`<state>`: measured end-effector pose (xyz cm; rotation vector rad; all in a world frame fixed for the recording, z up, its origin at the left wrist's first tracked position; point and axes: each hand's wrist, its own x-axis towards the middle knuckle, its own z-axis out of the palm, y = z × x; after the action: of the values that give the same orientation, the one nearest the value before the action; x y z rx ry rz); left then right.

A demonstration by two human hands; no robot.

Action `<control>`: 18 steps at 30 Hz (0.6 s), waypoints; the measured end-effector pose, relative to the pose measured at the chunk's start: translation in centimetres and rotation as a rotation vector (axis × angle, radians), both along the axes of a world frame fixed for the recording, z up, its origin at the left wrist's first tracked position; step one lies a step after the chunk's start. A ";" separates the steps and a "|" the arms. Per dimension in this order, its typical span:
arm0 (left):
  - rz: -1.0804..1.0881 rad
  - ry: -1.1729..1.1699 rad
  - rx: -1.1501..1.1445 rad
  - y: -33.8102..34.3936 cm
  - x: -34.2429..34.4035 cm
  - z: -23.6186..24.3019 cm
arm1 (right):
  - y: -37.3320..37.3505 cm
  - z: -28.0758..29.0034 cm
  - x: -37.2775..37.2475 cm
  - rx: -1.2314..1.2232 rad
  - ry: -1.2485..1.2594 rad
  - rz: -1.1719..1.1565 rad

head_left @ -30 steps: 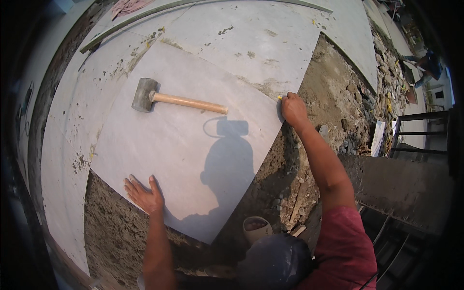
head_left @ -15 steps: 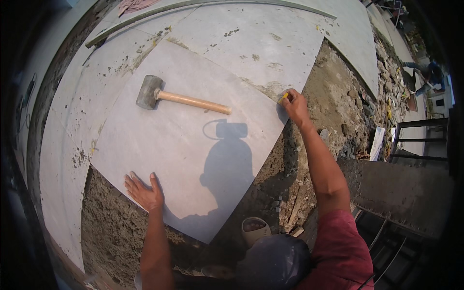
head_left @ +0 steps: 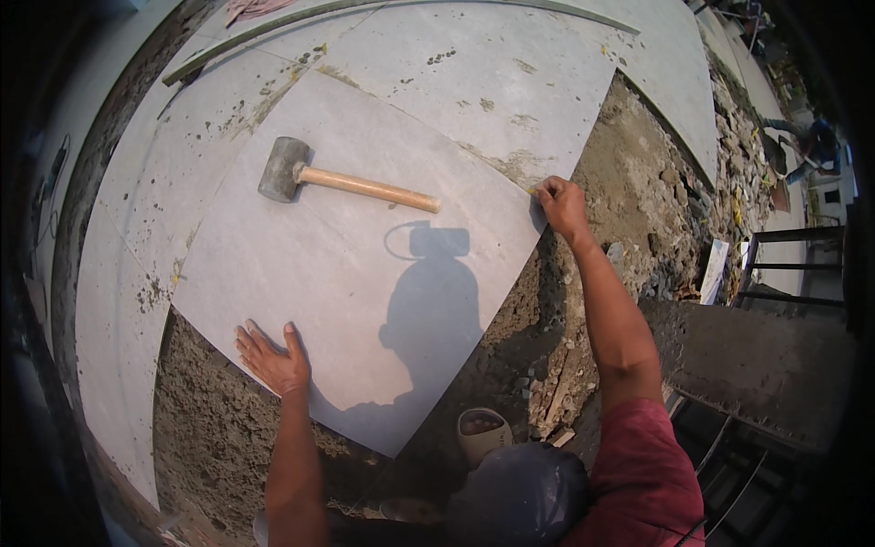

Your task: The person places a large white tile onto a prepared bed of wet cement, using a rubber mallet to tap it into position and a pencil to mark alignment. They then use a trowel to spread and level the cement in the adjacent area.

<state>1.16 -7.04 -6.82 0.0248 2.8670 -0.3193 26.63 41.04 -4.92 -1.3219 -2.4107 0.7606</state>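
A large pale grey floor tile point(head_left: 355, 283) lies in front of me on the mortar bed. My left hand point(head_left: 273, 360) rests flat on its near left edge, fingers spread. At the tile's far right corner my right hand point(head_left: 561, 205) pinches a small yellow tile spacer point(head_left: 533, 191), held at the joint with the neighbouring tile point(head_left: 456, 82). Most of the spacer is hidden by my fingers. A rubber mallet point(head_left: 285, 170) with a grey head and wooden handle lies on the tile, untouched. My shadow falls across the tile's near right part.
Rough wet mortar point(head_left: 210, 428) borders the tile at the near left. Sand and rubble point(head_left: 638, 173) run along the right side. A long straightedge bar point(head_left: 383, 13) crosses the far tiles. A metal frame point(head_left: 793, 264) stands at right. Another person point(head_left: 811, 146) crouches at the far right.
My right hand has lowered the yellow spacer into the joint at the tile corner; less of it shows now. The left hand stays in place on the tile.
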 end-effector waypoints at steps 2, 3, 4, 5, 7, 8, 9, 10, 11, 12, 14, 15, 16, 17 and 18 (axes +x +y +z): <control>-0.002 -0.005 -0.001 0.0 0.0 0.0 | 0.0 0.4 -0.8 0.035 -0.083 0.043; 0.004 -0.004 -0.001 -0.2 0.1 0.0 | -0.3 0.7 -1.8 0.052 -0.131 0.060; 0.007 -0.008 0.000 -0.2 0.1 -0.1 | -0.5 0.9 -2.5 0.069 -0.179 0.079; 0.003 -0.013 0.000 -0.1 0.1 -0.1 | -0.4 0.5 -2.6 0.066 -0.208 0.062; -0.001 -0.024 0.010 0.3 0.1 0.0 | 0.3 -0.5 -2.6 0.066 -0.250 0.041; -0.003 -0.038 0.010 0.2 0.0 0.0 | 0.4 -0.8 -2.9 0.076 -0.265 0.011; -0.008 -0.049 0.011 0.2 0.2 0.1 | 0.2 -0.8 -3.0 0.089 -0.282 -0.019; -0.010 -0.067 0.017 0.2 0.2 0.0 | 0.4 -0.5 -2.9 0.029 -0.311 -0.021; -0.013 -0.079 0.015 0.1 0.2 0.1 | -0.2 0.2 -3.4 -0.036 -0.337 -0.016; -0.015 -0.090 0.014 -0.1 0.0 0.4 | -1.7 1.1 -4.3 0.125 -0.322 0.045; -0.027 -0.121 0.019 -0.2 -0.2 1.0 | -5.0 2.7 -5.7 0.450 -0.278 0.156; -0.040 -0.145 0.022 0.0 0.0 1.1 | -6.3 2.6 -6.7 0.425 -0.192 0.219; -0.049 -0.163 0.024 0.2 -0.1 1.2 | -7.9 2.3 -8.3 0.397 -0.106 0.282; -0.057 -0.181 0.027 0.3 -0.1 1.3 | -9.7 1.9 -9.9 0.361 -0.023 0.344; -0.064 -0.200 0.027 0.3 -0.1 1.3 | -11.5 1.6 -11.9 0.346 0.023 0.404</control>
<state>1.07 -6.73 -5.47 0.1451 2.6759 -0.2732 14.69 29.51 -3.29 -0.7027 -2.6698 0.4123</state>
